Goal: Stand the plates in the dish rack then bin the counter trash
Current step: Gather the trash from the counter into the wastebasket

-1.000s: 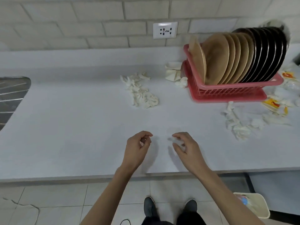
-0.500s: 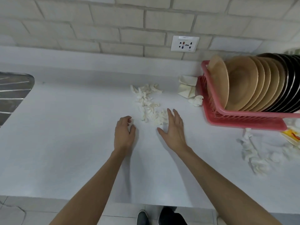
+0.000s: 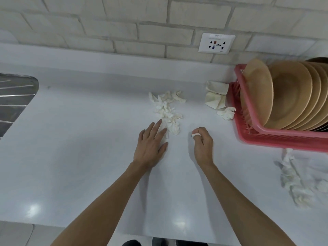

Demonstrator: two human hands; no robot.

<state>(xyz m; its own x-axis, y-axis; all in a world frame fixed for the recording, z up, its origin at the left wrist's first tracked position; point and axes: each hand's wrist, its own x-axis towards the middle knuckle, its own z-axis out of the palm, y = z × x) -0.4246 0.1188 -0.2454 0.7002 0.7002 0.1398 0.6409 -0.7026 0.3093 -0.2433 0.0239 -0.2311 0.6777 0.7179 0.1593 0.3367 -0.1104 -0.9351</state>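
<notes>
While the left hand [image 3: 150, 144] lies flat on the white counter [image 3: 71, 148] with its fingers straight and spread, its fingertips touch the near edge of a heap of crumpled tissue [image 3: 167, 110] in the middle of the counter. Just to the right and apart from that heap, the right hand [image 3: 202, 145] is curled and pinches a small white tissue scrap [image 3: 195, 135] at its fingertips.

At the right edge a pink dish rack [image 3: 266, 137] stands on the counter near the wall. A row of tan plates [image 3: 291, 96] stands on edge in it, leaning left, with a dark plate [image 3: 317, 59] just showing behind them at the frame edge. Crumpled cream paper [image 3: 215, 96] lies against the rack's left side, and a small tissue wad [image 3: 227, 112] lies just in front of that. A second tissue heap [image 3: 294, 183], blurred, lies on the counter in front of the rack.

On the brick-pattern wall above hangs a white power socket [image 3: 216, 43]. A ribbed steel drainboard [image 3: 12, 100] shows at the far left.
</notes>
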